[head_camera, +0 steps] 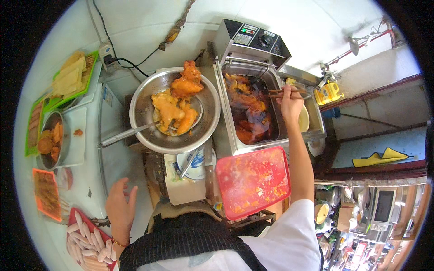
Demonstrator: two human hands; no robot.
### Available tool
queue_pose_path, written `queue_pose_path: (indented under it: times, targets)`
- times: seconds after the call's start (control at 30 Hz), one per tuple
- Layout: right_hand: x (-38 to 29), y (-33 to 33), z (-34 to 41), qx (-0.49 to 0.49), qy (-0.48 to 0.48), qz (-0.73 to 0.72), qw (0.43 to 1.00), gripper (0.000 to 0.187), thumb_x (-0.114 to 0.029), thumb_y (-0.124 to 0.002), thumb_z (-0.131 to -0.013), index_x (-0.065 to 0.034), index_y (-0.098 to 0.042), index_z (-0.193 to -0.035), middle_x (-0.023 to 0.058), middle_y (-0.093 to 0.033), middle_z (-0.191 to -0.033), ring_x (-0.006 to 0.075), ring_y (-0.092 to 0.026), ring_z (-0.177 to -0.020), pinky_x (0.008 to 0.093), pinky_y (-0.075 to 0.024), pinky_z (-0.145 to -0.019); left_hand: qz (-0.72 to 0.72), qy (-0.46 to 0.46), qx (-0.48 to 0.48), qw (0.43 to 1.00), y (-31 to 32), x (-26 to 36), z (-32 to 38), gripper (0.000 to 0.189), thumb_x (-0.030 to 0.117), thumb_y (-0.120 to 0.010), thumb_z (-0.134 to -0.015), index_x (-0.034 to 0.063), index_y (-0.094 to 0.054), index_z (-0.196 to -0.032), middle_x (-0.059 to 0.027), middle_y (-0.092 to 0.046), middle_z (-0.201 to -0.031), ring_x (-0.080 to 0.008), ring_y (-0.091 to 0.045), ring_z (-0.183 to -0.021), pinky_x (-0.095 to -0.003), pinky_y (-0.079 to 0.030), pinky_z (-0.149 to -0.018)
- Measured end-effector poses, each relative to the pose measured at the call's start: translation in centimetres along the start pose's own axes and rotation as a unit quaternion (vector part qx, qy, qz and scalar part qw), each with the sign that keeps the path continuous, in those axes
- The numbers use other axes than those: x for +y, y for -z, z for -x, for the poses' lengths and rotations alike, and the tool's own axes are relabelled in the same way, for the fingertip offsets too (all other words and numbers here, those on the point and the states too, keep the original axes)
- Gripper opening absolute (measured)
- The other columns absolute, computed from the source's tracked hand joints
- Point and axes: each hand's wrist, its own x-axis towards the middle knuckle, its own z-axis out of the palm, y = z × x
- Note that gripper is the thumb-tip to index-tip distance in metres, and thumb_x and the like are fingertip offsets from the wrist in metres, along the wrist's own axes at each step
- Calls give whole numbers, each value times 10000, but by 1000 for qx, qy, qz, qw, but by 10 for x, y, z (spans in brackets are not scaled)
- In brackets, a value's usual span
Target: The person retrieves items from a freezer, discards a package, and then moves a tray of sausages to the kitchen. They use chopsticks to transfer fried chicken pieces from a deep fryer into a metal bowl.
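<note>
My right hand [291, 101] grips a pair of wooden chopsticks [274, 94] over an electric deep fryer [234, 135]. Their tips reach across the oil vat's right side. Dark oil in the vat holds battered chicken pieces [242, 88], some partly under the surface. To the left, a perforated steel colander [142, 113] bears fried chicken pieces [168, 106]. Some of these lie on a strainer ladle whose metal handle [118, 138] rests across the colander's rim. My left hand [120, 200] hangs with fingers apart beside a white cabinet, touching nothing that I can make out.
A batter-smeared red tray [254, 183] sits in front of the fryer. Below the colander is a blue-patterned plate [198, 166]. Sausages fill another red tray [90, 237] at lower left. A steel bowl [64, 149] holds fried food. Right of the fryer hangs a yellow bottle [327, 93].
</note>
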Motion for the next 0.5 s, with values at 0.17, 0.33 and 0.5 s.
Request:
queue_pose_path:
  times: [0.17,0.33,0.5]
  targets:
    - [24,-3,-27,-98,-102,-158,977,367,-273,-523,-937,64,-621,-829,140,-628,-670,186,-622,-532,285,-545,-474,-8,3,-10,1000,-1,2,-2,318,181,-659,-818,17,-569,-1076,-143,-610,-944,-252,-594,-678,-350,-476,-640]
    - [22,18,-38,-177,-172,-170,954,354,-262,-521,-930,60,-624,-826,145,-638,-684,204,-633,-536,292,-551,-478,-3,5,-10,1000,0,5,-2,320,185,-655,-820,19,-566,-1079,-145,-610,-947,-260,-601,-698,-357,-475,-653]
    - [19,45,-43,-159,-209,-232,937,344,-233,-495,-929,94,-591,-882,185,-632,-727,238,-644,-570,294,-568,-501,-5,15,-14,1000,0,7,-3,320,185,-659,-815,31,-567,-1081,-143,-611,-940,-259,-608,-710,-354,-477,-655]
